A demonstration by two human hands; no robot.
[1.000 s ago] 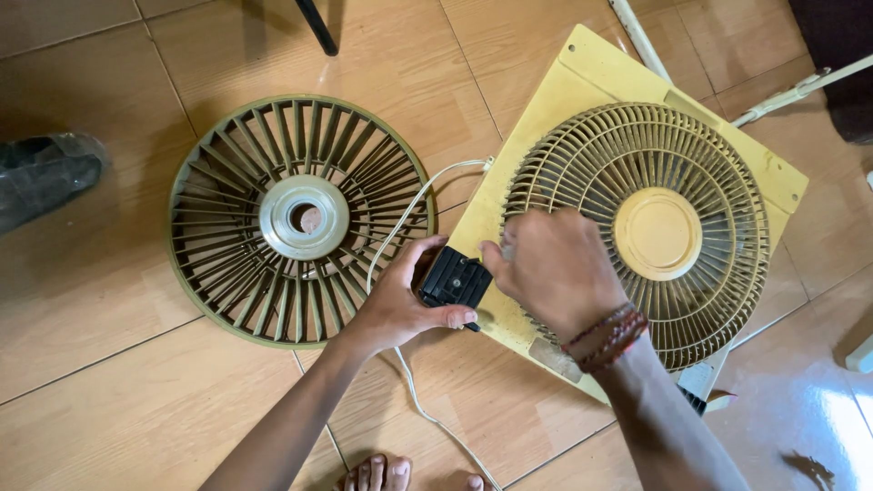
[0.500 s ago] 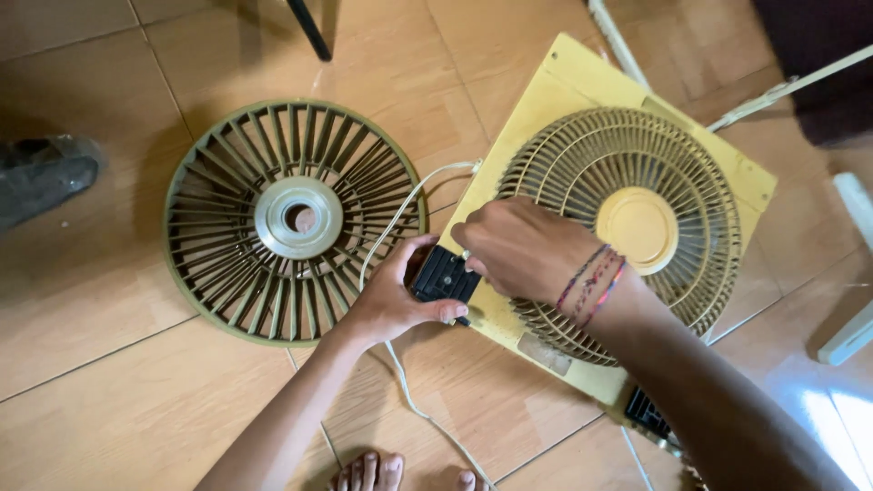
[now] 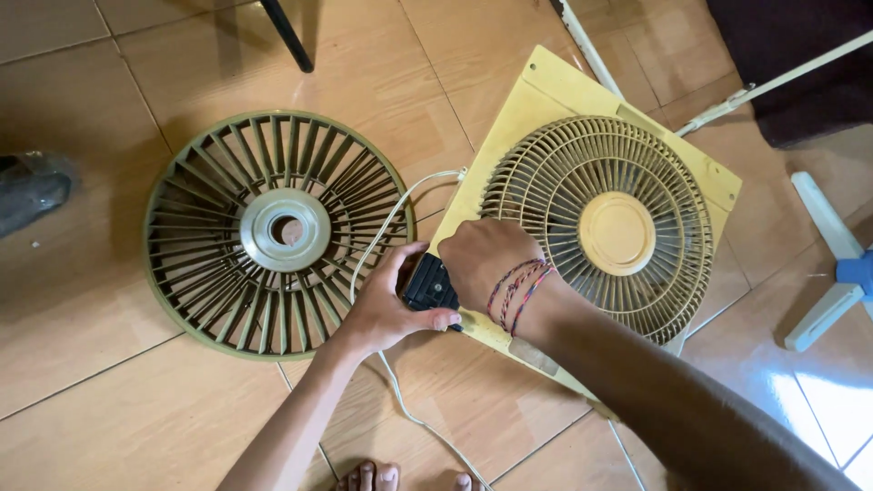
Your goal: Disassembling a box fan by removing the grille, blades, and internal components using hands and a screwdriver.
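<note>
A yellowed square box fan point(image 3: 546, 91) lies flat on the tiled floor, its round grille point(image 3: 600, 227) facing up. At its near-left corner sits a small black control box point(image 3: 427, 284). My left hand point(image 3: 386, 305) grips this box from the left and below. My right hand point(image 3: 486, 264), with thread bracelets at the wrist, is closed over the box's top right side, its fingertips hidden. A white power cord point(image 3: 386, 218) loops from the fan's left edge down past my left wrist.
A detached olive-green round fan grille point(image 3: 273, 232) lies on the floor to the left. A dark shoe point(image 3: 32, 191) is at far left, a black leg point(image 3: 286, 32) at top. White stand parts point(image 3: 823, 264) lie right. My toes point(image 3: 373, 475) show at the bottom.
My right hand has slid left and down onto the black box, its forearm now crossing the fan's lower corner. The left hand keeps its hold. The camera view shifted slightly.
</note>
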